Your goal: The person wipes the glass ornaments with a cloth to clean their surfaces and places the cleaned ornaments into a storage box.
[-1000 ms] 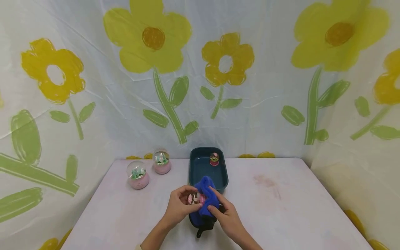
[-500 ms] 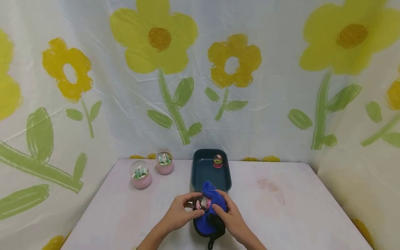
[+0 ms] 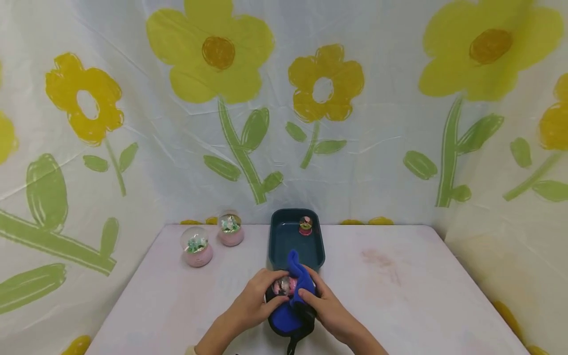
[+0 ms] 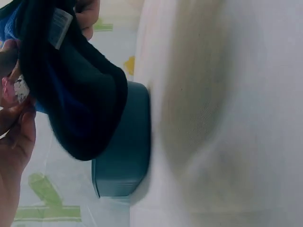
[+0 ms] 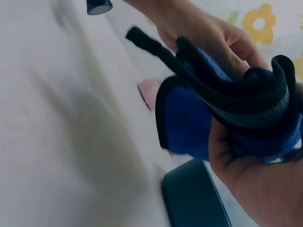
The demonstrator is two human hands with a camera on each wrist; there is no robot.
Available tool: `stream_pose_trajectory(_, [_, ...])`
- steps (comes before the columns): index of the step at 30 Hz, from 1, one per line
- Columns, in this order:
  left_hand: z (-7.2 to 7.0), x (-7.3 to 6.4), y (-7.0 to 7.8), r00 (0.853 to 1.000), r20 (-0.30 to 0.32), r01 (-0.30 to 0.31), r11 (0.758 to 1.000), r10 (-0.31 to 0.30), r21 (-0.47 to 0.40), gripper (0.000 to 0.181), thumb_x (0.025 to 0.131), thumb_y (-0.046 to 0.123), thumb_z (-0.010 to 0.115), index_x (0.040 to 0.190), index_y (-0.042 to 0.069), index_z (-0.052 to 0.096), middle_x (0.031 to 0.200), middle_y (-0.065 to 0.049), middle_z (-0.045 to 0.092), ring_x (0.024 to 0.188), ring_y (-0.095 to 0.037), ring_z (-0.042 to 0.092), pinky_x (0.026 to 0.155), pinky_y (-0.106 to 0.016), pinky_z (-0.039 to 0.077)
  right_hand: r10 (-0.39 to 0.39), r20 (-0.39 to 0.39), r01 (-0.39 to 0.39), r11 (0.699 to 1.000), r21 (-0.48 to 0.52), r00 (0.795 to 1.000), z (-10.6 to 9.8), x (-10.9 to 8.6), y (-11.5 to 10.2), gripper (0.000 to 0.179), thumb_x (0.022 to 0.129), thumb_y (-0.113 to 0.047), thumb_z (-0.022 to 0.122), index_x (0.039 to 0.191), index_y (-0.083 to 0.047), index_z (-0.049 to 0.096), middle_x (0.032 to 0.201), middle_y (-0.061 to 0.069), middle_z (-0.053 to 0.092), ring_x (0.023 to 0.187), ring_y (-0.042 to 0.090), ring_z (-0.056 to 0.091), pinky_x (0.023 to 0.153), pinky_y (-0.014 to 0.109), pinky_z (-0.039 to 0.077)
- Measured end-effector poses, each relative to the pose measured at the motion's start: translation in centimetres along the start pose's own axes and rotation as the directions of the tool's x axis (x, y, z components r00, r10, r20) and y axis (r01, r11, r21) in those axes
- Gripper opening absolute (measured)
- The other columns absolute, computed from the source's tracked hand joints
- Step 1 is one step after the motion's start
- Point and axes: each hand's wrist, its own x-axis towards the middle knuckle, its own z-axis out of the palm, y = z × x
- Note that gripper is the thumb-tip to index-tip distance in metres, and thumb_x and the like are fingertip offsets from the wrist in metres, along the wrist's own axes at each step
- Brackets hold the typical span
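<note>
In the head view, my left hand (image 3: 254, 300) holds a small snow globe (image 3: 281, 286) by its clear dome, thumb on the near side and fingers on the far side. The globe lies tipped sideways, its pink base toward the right. Around that base is a blue cleaning cloth (image 3: 285, 318) with black edging and a hanging black strap, pinched by my right hand (image 3: 329, 306). Much of the base is hidden in the cloth. In the left wrist view the cloth's dark back carries a white label (image 4: 60, 28), and part of the globe (image 4: 20, 90) shows between fingers.
A dark teal tray (image 3: 284, 249) stands just beyond the hands, with another small snow globe (image 3: 305, 226) in its far right corner. Two larger snow globes on pink bases, a nearer one (image 3: 196, 249) and a farther one (image 3: 230, 230), stand on the table to the left.
The held globe has shifted slightly right and nearer, with its base deeper in the cloth. The cloth's lower flap and strap hang lower. The tray and other globes stay put.
</note>
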Motion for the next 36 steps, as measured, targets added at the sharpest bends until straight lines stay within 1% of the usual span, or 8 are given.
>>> stream_pose_trajectory(8, [0.9,-0.6,-0.4,0.999,-0.007,0.052,0.985,-0.054,-0.163,0.042,0.091,0.024,0.070,0.131,0.018,0.057,0.110,0.005,0.064,0.093,-0.010,0.059,0.075,-0.027,0.053,-0.127,0.001,0.126,0.979,-0.159,0.992,0.4,-0.1,0.9,0.050,0.102,-0.018,0.050,0.148,-0.018,0.030,0.144,0.022,0.034,0.124,0.038,0.044,0.094,0.046,0.046])
stream_pose_trajectory(12, [1.0,-0.6,-0.4,0.989,0.002,0.143,0.943,-0.149,-0.300,0.035,0.094,0.017,0.065,0.128,0.015,0.058,0.096,0.005,0.065,0.081,-0.009,0.060,0.067,-0.027,0.053,-0.287,-0.029,0.260,0.901,-0.346,0.957,1.0,0.1,1.4,0.048,0.099,-0.014,0.056,0.143,-0.018,0.037,0.141,0.018,0.041,0.118,0.037,0.050,0.088,0.042,0.049])
stream_pose_trajectory(17, [0.7,0.1,0.0,0.961,0.056,0.266,0.855,-0.269,-0.445,0.030,0.097,0.011,0.059,0.127,0.013,0.061,0.085,0.004,0.061,0.074,-0.007,0.055,0.062,-0.026,0.050,-0.413,-0.054,0.335,0.803,-0.493,0.909,1.1,0.6,1.6,0.050,0.095,-0.014,0.063,0.140,-0.020,0.042,0.140,0.013,0.045,0.117,0.033,0.052,0.088,0.042,0.049])
stream_pose_trajectory(21, [-0.3,0.7,1.3,0.955,0.064,0.284,0.828,-0.291,-0.483,0.037,0.092,0.008,0.066,0.129,0.006,0.060,0.091,0.000,0.065,0.080,-0.009,0.059,0.070,-0.028,0.053,-0.370,-0.083,0.294,0.838,-0.460,0.925,0.8,1.0,1.6,0.050,0.095,-0.016,0.064,0.139,-0.023,0.042,0.140,0.011,0.045,0.118,0.033,0.052,0.089,0.042,0.048])
stream_pose_trajectory(24, [-0.5,0.7,1.6,0.971,0.017,0.217,0.846,-0.239,-0.487,0.046,0.087,0.004,0.072,0.130,-0.002,0.059,0.101,-0.008,0.069,0.086,-0.013,0.062,0.077,-0.033,0.055,-0.317,-0.087,0.254,0.872,-0.419,0.945,0.6,1.2,1.6,0.049,0.095,-0.015,0.063,0.139,-0.023,0.042,0.142,0.014,0.042,0.120,0.037,0.049,0.090,0.045,0.048])
stream_pose_trajectory(29, [0.5,0.4,-0.5,0.992,-0.106,0.021,0.940,-0.061,-0.342,0.052,0.077,0.001,0.080,0.125,-0.005,0.062,0.103,-0.011,0.070,0.085,-0.017,0.064,0.071,-0.034,0.055,-0.233,-0.091,0.197,0.934,-0.298,0.968,0.4,1.2,1.3,0.050,0.097,-0.017,0.060,0.142,-0.022,0.040,0.147,0.018,0.034,0.126,0.042,0.041,0.094,0.051,0.045])
stream_pose_trajectory(32, [0.6,0.2,-1.5,0.987,-0.137,-0.104,0.978,0.079,-0.180,0.053,0.074,0.008,0.084,0.123,-0.002,0.065,0.106,-0.008,0.071,0.088,-0.016,0.062,0.074,-0.030,0.054,-0.160,-0.076,0.142,0.970,-0.199,0.984,0.5,1.1,1.4,0.050,0.099,-0.021,0.057,0.144,-0.020,0.035,0.146,0.019,0.033,0.127,0.040,0.040,0.096,0.051,0.043])
stream_pose_trajectory(36, [0.4,0.0,-1.9,0.971,-0.110,-0.212,0.977,0.211,0.001,0.052,0.077,0.018,0.083,0.124,0.005,0.066,0.111,-0.002,0.069,0.095,-0.014,0.059,0.082,-0.025,0.050,-0.076,-0.045,0.071,0.992,-0.105,0.996,0.5,1.1,1.5,0.049,0.102,-0.025,0.052,0.145,-0.019,0.031,0.143,0.020,0.036,0.127,0.037,0.041,0.097,0.050,0.043])
